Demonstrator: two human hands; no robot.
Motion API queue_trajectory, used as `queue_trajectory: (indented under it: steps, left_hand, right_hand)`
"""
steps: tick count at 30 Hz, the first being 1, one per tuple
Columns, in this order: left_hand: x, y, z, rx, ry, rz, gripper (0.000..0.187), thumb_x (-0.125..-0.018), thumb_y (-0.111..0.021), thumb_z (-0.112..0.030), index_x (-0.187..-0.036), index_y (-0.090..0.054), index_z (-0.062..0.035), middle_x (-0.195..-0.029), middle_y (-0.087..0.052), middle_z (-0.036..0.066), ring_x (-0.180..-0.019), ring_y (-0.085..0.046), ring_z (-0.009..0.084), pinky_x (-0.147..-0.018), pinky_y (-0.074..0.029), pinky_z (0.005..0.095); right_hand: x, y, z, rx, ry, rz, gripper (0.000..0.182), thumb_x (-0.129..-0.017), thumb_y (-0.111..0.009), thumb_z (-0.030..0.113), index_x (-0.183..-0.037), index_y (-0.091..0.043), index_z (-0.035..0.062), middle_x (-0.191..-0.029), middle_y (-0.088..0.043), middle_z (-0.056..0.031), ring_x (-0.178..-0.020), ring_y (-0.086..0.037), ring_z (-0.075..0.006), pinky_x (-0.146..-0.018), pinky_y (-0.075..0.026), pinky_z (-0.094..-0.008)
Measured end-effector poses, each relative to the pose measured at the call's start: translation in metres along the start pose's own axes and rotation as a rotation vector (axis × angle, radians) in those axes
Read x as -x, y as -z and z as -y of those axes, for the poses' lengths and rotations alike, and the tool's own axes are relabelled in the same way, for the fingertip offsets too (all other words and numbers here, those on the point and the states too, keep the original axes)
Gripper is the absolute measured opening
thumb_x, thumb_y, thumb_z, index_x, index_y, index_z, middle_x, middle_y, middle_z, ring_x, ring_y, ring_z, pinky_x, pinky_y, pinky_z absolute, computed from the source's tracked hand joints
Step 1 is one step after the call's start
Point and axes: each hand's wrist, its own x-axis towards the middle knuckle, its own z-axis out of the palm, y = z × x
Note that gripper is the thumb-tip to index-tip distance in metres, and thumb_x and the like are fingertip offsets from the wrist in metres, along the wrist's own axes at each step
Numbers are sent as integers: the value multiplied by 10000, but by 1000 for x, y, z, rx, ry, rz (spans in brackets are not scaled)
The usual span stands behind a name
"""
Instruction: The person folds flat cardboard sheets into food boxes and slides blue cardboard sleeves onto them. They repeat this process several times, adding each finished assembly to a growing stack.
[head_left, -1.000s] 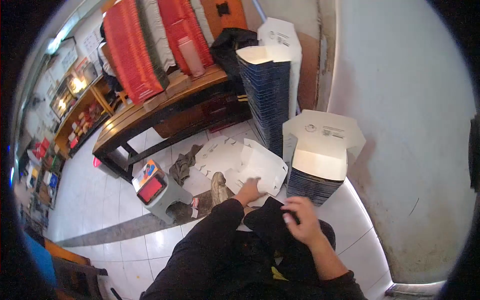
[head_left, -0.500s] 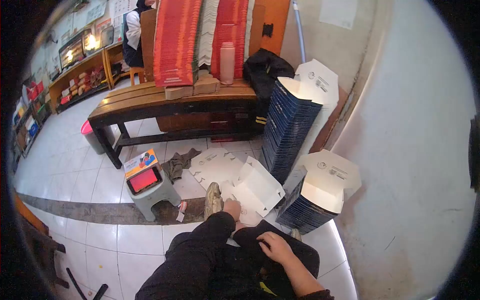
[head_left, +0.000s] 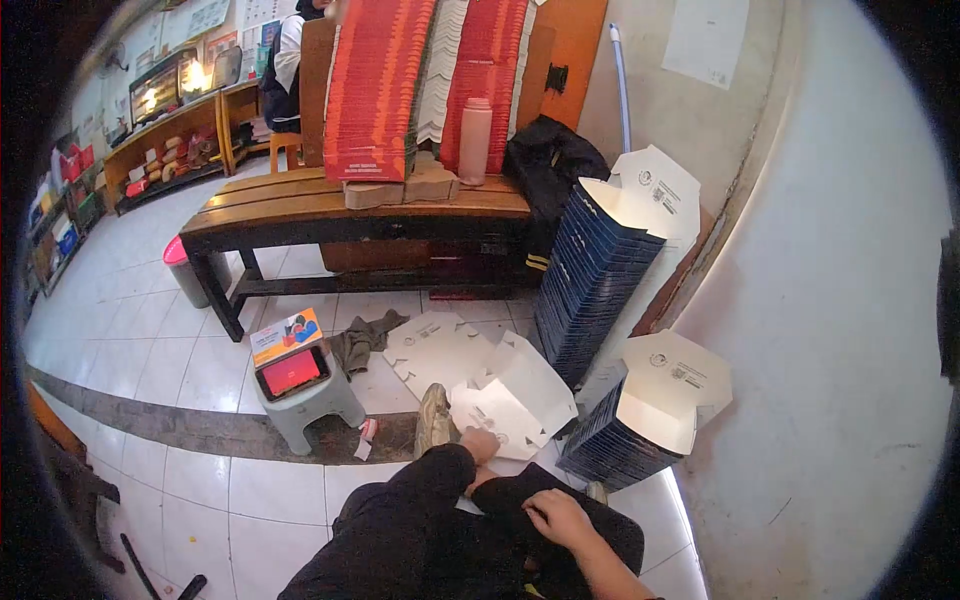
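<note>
Low at the centre, my left hand (head_left: 481, 445) reaches down beside a worn shoe (head_left: 434, 420), at the near edge of a partly folded white carton (head_left: 528, 382). Its fingers are too small and blurred to show whether they grip the carton. A flat white carton sheet (head_left: 437, 350) lies on the floor behind. My right hand (head_left: 560, 517) rests on my dark-trousered knee with its fingers loosely bent and apart, holding nothing. To the right stand a tall stack of dark-blue cartons (head_left: 595, 280) and a shorter stack (head_left: 620, 440), each topped by a carton with its lid raised.
A grey stool (head_left: 315, 405) holds a phone (head_left: 292, 372) and a small box (head_left: 285, 335). Beside it lies a grey cloth (head_left: 365, 340). A wooden bench (head_left: 260, 200) bears red carton stacks (head_left: 370, 100) and a pink bottle (head_left: 474, 135). A wall (head_left: 820, 300) bounds the right.
The view has shifted slightly, so the scene sits lower and further right. The folded carton's near flap now lies more over the floor by my left hand. My right hand stays on the knee.
</note>
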Motion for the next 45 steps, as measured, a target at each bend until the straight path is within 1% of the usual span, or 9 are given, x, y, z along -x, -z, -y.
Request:
queue_trajectory:
  steps: [10, 12, 16, 24, 29, 32, 35, 42, 45]
  left_hand:
    - [132, 146, 47, 419, -75, -1110, 207, -717, -620, -86, -902, -657, -172, -939, -611, 4, -1089, -545, 267, -1030, -293, 558]
    - [187, 158, 50, 512, -128, -1215, 250, -676, -665, -67, -893, -683, -191, -937, -617, -14, -1129, -546, 273, -1032, -242, 623]
    - [276, 125, 58, 774, -317, -952, 165, -674, -705, -43, -789, -714, -161, -883, -666, -11, -1150, -559, 286, -1014, -364, 490]
    - [379, 80, 49, 979, -109, -514, 364, -607, -603, 118, -805, -752, -149, -873, -688, -7, -1180, -548, 292, -999, -429, 410]
    - [375, 104, 38, 383, 60, -342, 513, -692, -543, 84, -1128, -669, -155, -1178, -615, 98, -1206, -519, 298, -1035, -396, 425]
    - [355, 122, 25, 882, 32, -534, 502, -814, -547, 12, -1300, -521, -113, -1304, -530, 128, -1204, -520, 294, -1040, -378, 477]
    - [328, 134, 7, 2499, -25, -268, 449, -927, -556, -106, -1346, -398, -76, -1264, -540, 119, -1169, -537, 256, -991, -428, 487]
    - [307, 163, -44, 2482, -323, -720, 390, -916, -506, 41, -1281, -438, -78, -1216, -561, 120, -1123, -566, 259, -963, -472, 440]
    - [307, 163, -53, 2446, -358, -739, 383, -917, -488, 64, -1270, -455, -81, -1241, -549, 115, -1136, -558, 265, -958, -475, 449]
  right_hand:
    - [3, 12, 2, -387, -408, -48, 268, -911, -575, 251, -1078, -616, 46, -1011, -646, -103, -992, -613, -240, -828, -499, -374]
    - [0, 13, -3, -1596, -759, -349, 458, -954, -483, 404, -1226, -522, 37, -1170, -604, -105, -1053, -599, -241, -845, -515, -427]
    - [-1, -15, 0, -2055, -618, -204, 637, -959, -379, 540, -1363, -416, 49, -1324, -516, -134, -1143, -563, -290, -918, -496, -478]
    - [-35, -7, 21, -1597, -875, -51, 391, -956, -517, 291, -1263, -529, 50, -1176, -613, -117, -997, -625, -227, -849, -519, -369]
    - [-46, 29, 74, -963, -309, -278, 363, -859, -482, -50, -1212, -556, -2, -1139, -631, -127, -1018, -607, -201, -905, -463, -321]
    - [-43, 83, 133, -600, 204, -346, 434, -665, -459, -170, -966, -689, 42, -1150, -648, -193, -1090, -620, -269, -950, -458, -350]
    - [-39, 105, 161, -375, 503, -225, 356, -661, -542, -139, -907, -713, 52, -1095, -666, -196, -1096, -619, -281, -961, -461, -398]
    - [-26, 78, 171, -1218, 317, -540, 208, -721, -668, -20, -913, -719, 43, -1038, -678, -191, -1039, -629, -405, -934, -489, -447]
    - [-29, 93, 174, -129, 518, -579, 350, -648, -738, -6, -992, -712, 50, -1089, -663, -159, -1087, -612, -346, -917, -502, -406]
